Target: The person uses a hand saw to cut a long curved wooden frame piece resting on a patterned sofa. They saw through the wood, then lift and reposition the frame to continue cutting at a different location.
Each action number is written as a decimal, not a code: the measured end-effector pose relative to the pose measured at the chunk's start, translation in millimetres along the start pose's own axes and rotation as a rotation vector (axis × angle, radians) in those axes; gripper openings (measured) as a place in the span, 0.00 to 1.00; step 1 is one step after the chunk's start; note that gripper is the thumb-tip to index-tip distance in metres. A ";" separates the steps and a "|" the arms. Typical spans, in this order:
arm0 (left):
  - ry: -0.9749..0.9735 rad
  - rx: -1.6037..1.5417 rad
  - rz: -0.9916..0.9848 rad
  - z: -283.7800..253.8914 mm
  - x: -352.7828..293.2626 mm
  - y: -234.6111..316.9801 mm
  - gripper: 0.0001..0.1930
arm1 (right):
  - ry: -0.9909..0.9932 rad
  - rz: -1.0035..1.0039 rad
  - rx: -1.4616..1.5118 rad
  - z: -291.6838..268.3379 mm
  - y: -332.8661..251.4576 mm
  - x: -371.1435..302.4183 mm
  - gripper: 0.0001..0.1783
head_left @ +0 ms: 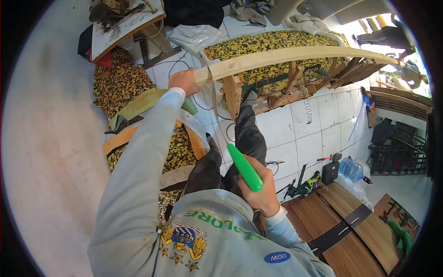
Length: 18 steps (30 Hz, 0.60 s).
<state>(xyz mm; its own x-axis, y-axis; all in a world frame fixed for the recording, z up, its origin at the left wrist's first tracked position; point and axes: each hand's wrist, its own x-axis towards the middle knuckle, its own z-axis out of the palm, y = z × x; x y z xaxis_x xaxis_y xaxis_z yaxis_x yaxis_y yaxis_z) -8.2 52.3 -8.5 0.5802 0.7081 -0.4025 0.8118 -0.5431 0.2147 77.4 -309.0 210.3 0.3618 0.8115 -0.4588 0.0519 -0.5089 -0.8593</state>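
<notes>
My left hand (184, 82) is closed on the near end of a long cream-coloured strip (272, 57), which looks like foam. The strip runs along the top of a bare wooden furniture frame (233, 94) and curves away to the right. In my right hand (259, 188) is a long thin-bladed knife, its green handle (244, 167) within my fingers. The narrow blade (214, 99) reaches up across the strip just right of my left hand. Whether it has cut into the strip cannot be made out.
Yellow-and-black speckled foam (272, 42) lies behind the frame, with another speckled piece (121, 76) at left. A cluttered worktable (127, 32) stands far left. Brown wooden panels (341, 226), a green power tool (307, 184) and a blue water bottle (351, 170) are at lower right. Cables cross the tiled floor.
</notes>
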 end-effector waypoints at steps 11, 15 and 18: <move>-0.021 -0.003 -0.038 2.3 -38.2 6.7 0.31 | 0.263 -0.219 -0.040 -3.0 45.6 -10.6 0.28; 0.022 0.006 -0.012 5.4 -48.2 20.9 0.33 | 0.305 -0.238 -0.040 51.2 55.9 174.5 0.23; 0.000 0.061 0.004 3.2 -49.3 32.5 0.36 | 0.241 -0.182 -0.067 50.3 48.1 218.2 0.23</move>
<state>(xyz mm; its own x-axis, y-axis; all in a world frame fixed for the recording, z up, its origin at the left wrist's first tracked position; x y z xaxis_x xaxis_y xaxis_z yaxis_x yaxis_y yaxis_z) -10.6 -1.7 15.4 0.5837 0.7054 -0.4021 0.8036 -0.5728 0.1617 112.1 -142.0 57.4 0.5512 0.8035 -0.2250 0.1941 -0.3858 -0.9019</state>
